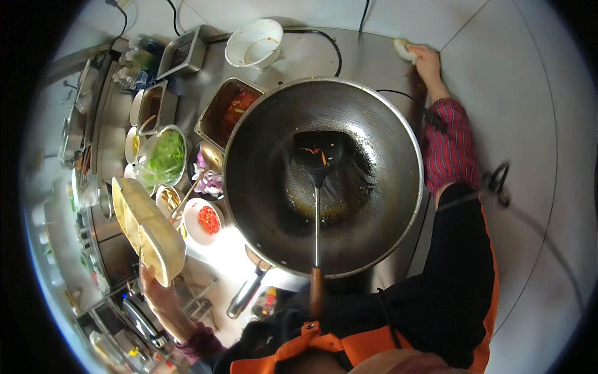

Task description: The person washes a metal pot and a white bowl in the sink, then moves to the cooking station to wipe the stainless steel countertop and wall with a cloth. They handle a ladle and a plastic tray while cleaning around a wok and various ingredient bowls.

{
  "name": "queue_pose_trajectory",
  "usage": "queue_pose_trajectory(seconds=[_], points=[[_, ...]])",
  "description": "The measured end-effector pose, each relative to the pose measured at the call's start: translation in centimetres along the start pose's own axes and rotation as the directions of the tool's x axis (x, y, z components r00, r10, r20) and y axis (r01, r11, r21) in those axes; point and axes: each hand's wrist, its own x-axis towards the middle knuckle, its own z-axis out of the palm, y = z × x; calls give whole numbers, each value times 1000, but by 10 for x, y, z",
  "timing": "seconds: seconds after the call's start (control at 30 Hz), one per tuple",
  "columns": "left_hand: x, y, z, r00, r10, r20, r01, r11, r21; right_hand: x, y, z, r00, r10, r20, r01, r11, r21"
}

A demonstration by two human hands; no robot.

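Observation:
My left hand (156,290) grips the near end of a yellowish divided plastic container (161,238), tilted beside the bowls at the left. At the upper right, my right hand (426,65) holds a pale object (402,50), perhaps a cloth or sponge, against the steel surface near the wall. A large dark wok (261,196) lies between my arms. In it rests a black spatula (317,149) with a steel shaft and wooden handle, some food scraps on its blade.
Left of the wok stand a bowl of chopped red chili (198,233), sliced onions (210,183), a bowl of greens (163,159) and a steel container of red sauce (219,100). A white bowl (259,35) sits behind. A pan handle (245,294) juts out in front.

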Motion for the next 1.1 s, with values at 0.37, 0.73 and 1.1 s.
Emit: queue_pose_trajectory(seconds=[0.37,0.73,1.1], points=[[41,2,1,949,-126,290,262,828,-495,-205,-133,-62,994,-52,-96,52,999,-3],[51,12,15,888,-11,460,246,856,-455,-381,-180,-78,917,361,-167,-214,802,557],[14,16,12,957,-62,284,196,859,-473,-21,-23,-13,959,37,-280,-8,995,104]])
